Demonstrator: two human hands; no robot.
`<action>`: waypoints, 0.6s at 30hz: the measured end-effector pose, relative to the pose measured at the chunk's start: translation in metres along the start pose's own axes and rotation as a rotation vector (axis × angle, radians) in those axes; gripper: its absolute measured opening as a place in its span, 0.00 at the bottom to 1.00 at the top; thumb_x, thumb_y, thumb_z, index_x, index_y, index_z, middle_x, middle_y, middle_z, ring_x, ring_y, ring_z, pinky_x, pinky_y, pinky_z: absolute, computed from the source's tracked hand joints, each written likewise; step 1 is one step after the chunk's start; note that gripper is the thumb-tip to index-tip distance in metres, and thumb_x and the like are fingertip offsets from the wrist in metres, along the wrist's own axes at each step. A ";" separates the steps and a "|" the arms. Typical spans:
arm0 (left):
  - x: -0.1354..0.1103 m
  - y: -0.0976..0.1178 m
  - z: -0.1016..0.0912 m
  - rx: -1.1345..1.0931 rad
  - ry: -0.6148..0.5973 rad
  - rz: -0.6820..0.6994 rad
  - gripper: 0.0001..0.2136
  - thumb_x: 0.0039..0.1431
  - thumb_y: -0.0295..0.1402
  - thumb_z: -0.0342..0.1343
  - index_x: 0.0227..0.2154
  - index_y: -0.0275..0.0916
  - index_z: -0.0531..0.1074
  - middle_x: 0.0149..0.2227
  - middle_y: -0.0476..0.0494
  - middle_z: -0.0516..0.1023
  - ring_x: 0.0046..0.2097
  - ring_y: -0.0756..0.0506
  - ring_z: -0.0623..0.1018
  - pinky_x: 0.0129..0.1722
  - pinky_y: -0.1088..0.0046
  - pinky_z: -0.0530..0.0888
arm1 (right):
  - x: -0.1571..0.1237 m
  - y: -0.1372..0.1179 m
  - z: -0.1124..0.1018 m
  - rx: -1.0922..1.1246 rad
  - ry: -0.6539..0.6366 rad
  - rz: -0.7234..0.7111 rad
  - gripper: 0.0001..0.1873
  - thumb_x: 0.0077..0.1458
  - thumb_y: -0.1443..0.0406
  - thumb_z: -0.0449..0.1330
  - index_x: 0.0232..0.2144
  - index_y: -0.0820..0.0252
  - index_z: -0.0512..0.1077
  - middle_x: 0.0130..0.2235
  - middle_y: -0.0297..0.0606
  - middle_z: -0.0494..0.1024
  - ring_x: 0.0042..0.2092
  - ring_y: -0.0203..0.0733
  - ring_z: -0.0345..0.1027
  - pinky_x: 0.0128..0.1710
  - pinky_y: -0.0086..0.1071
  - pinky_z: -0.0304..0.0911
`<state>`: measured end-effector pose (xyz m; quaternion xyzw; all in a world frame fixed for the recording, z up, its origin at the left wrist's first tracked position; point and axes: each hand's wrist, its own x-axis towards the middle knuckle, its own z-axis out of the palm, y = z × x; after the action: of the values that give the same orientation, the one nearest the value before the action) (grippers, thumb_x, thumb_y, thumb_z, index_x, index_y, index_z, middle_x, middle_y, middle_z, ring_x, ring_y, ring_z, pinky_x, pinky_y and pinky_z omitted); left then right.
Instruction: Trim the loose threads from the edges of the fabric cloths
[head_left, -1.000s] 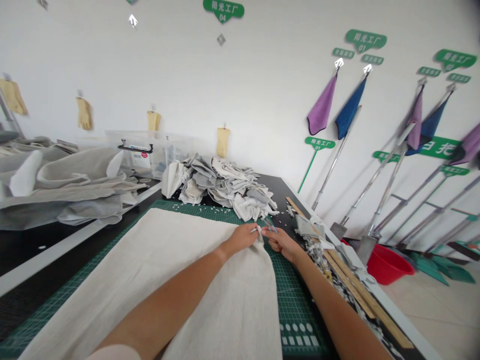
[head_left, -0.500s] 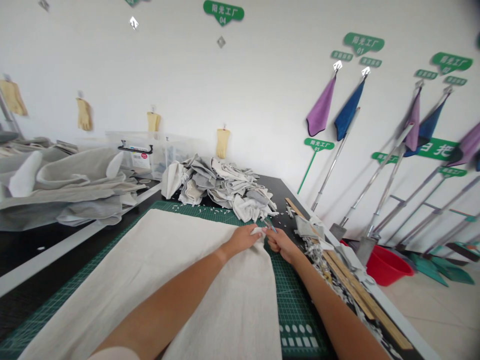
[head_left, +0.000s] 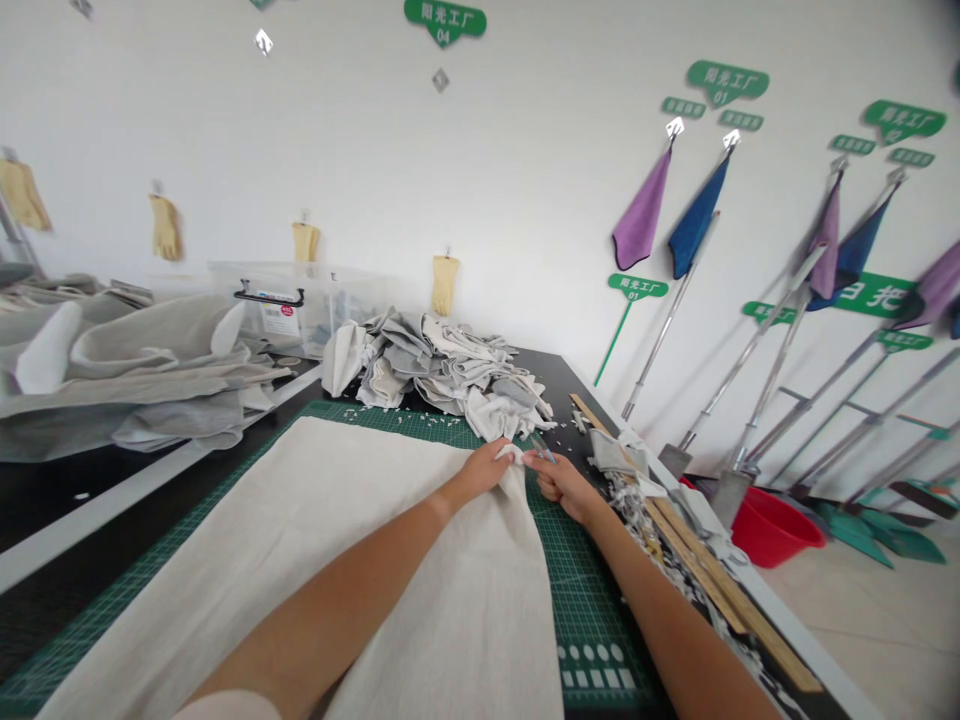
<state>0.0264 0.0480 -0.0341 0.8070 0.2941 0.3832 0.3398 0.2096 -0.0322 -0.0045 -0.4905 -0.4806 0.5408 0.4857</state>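
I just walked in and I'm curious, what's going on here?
A person is working with both hands. Their left hand pinches the edge of a beige cloth lying on a green cutting mat. Their right hand holds what look like small blue-handled scissors. A heap of grey and white fabric pieces sits just beyond.

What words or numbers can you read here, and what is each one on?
"阳光工厂 04" on the top green wall sign.
"阳光工厂 01" on the right green wall sign.
"阳光工厂 01" on the green stake sign.
"阳光工厂" on the far-right green sign; its digit is blurred.
Too small to read: the small green tags and the plastic box label.
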 end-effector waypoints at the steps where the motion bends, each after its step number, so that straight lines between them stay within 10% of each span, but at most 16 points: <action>1: 0.001 -0.001 0.000 -0.008 -0.003 -0.007 0.10 0.64 0.36 0.49 0.37 0.38 0.73 0.37 0.47 0.78 0.40 0.47 0.75 0.41 0.75 0.69 | -0.001 0.000 0.000 -0.016 -0.007 0.002 0.26 0.46 0.51 0.71 0.39 0.59 0.67 0.16 0.16 0.46 0.17 0.25 0.35 0.14 0.24 0.32; 18: -0.005 0.006 0.000 0.046 -0.048 -0.015 0.10 0.65 0.38 0.50 0.37 0.38 0.73 0.36 0.47 0.78 0.39 0.47 0.76 0.42 0.74 0.71 | 0.001 0.005 0.012 -0.180 0.039 -0.088 0.23 0.47 0.51 0.69 0.38 0.58 0.68 0.14 0.18 0.52 0.16 0.26 0.37 0.13 0.23 0.34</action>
<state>0.0248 0.0403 -0.0316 0.8213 0.3008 0.3544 0.3308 0.1976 -0.0319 -0.0093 -0.5210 -0.5387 0.4641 0.4722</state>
